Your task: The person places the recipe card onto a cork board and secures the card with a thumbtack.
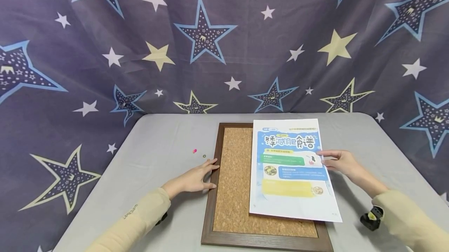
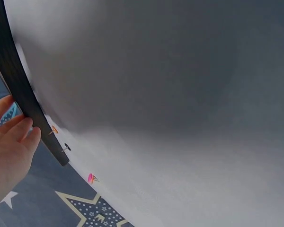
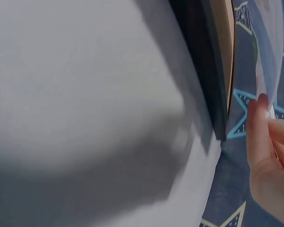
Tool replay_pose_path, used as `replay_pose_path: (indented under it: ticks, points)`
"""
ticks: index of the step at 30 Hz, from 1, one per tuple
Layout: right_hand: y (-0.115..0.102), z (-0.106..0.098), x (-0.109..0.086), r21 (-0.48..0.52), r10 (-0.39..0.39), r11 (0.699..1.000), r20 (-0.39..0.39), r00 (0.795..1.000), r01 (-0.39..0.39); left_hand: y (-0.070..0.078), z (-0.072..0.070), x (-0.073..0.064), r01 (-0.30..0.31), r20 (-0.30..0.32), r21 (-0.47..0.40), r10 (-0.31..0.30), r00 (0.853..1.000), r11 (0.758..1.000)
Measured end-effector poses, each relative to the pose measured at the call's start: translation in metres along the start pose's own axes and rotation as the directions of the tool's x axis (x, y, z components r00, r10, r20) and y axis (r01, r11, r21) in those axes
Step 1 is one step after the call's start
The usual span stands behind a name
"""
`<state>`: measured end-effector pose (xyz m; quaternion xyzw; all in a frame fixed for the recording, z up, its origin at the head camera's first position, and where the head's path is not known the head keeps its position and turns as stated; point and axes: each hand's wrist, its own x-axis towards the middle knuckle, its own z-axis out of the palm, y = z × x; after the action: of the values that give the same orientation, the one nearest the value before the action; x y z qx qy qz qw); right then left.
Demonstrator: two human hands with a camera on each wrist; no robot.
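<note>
A brown-framed cork board (image 1: 229, 182) lies on the table. My left hand (image 1: 193, 178) rests its fingertips and thumb against the board's left edge. Beside that edge, the left wrist view shows an orange push pin (image 2: 54, 129), a dark push pin (image 2: 66, 147) and a pink push pin (image 2: 91, 178). My right hand (image 1: 345, 166) pinches the right edge of a printed paper sheet (image 1: 294, 208), with Chinese lettering and blue, green and yellow panels. The sheet overlaps the board's right part, slightly tilted. In the right wrist view it is above the frame, between thumb and fingers.
The grey cloth-covered table (image 1: 168, 135) has rounded back corners. A dark curtain (image 1: 245, 57) printed with stars hangs behind and around it. A black strap device (image 1: 372, 217) is worn at my right wrist.
</note>
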<state>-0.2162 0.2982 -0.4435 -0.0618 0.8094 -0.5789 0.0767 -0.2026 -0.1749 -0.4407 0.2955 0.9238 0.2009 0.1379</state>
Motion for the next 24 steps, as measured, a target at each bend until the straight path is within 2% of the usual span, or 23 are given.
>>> replay_pose_path:
  ticks: [2,9,17,24]
  points:
    - [-0.014,0.009,-0.003,-0.005,-0.016,1.0,0.01,1.0,0.016,0.0,0.0,0.0,0.003,-0.002,0.002,-0.003,1.0,1.0]
    - [-0.019,0.026,0.002,0.057,-0.018,0.998,0.061,0.998,0.015,-0.001,0.0,0.0,-0.004,-0.007,0.004,0.004,1.0,1.0]
    - [-0.031,0.043,0.005,0.031,0.042,0.999,0.067,0.997,-0.044,-0.003,0.001,0.001,-0.006,-0.006,0.013,0.006,1.0,1.0]
    - [-0.032,0.055,0.009,0.021,0.074,0.997,0.092,0.993,-0.076,-0.003,0.001,0.001,0.0,-0.002,0.004,0.0,1.0,1.0]
